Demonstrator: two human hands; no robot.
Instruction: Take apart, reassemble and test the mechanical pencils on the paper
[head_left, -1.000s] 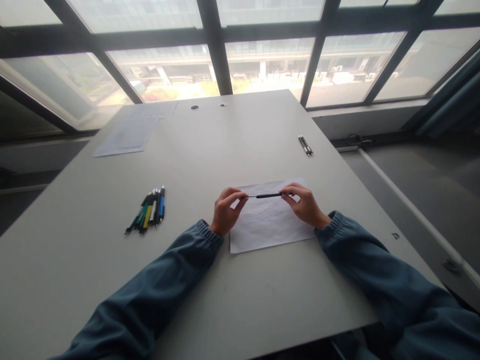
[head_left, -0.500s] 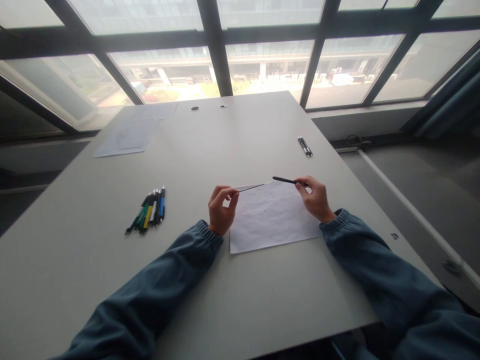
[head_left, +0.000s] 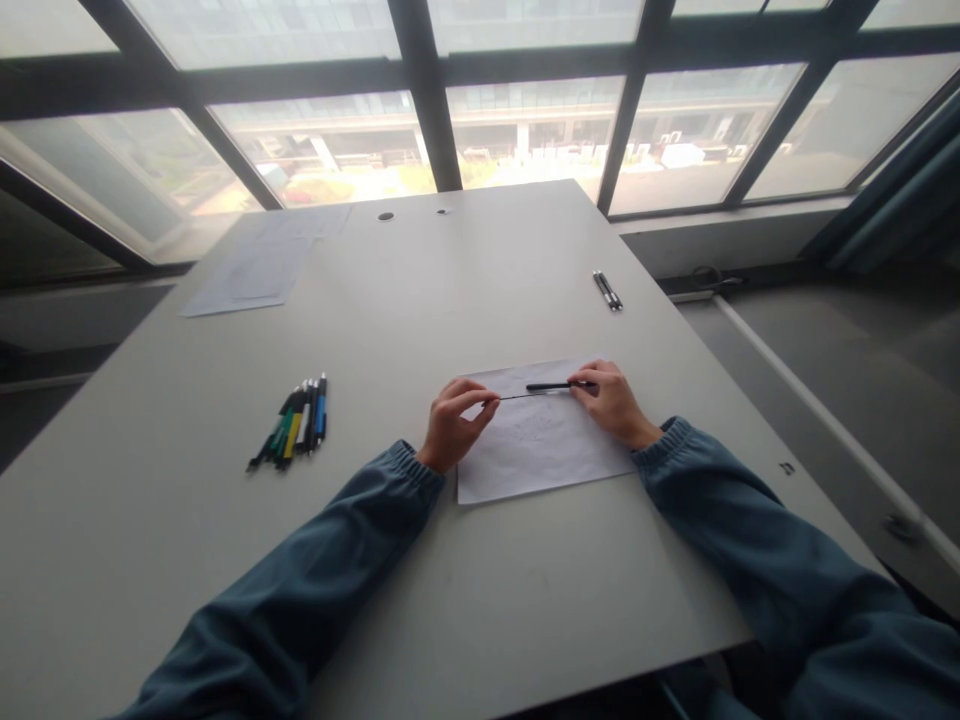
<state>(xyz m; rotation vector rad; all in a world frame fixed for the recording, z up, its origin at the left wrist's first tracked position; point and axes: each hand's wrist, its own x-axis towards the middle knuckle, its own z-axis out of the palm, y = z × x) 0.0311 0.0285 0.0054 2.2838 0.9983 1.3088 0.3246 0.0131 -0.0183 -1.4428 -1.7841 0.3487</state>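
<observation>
My left hand (head_left: pixel 452 424) pinches the end of a thin dark refill (head_left: pixel 512 396) above a white sheet of paper (head_left: pixel 537 452) with faint scribbles. My right hand (head_left: pixel 609 400) grips a black pen barrel (head_left: pixel 549 386) by its back end. The refill's tip meets the barrel's open end, and the two lie nearly in one line between my hands. Both hands hover just over the sheet's far edge.
A bundle of several coloured pens (head_left: pixel 294 428) lies on the grey table (head_left: pixel 390 560) to the left. Two dark pens (head_left: pixel 607 290) rest near the right edge. Loose papers (head_left: pixel 251 275) sit at the far left, with windows beyond.
The barrel and refill were joined, then pulled apart with my right hand lifted away. Now my hands have come back together and the refill's tip is at the barrel's end again.
</observation>
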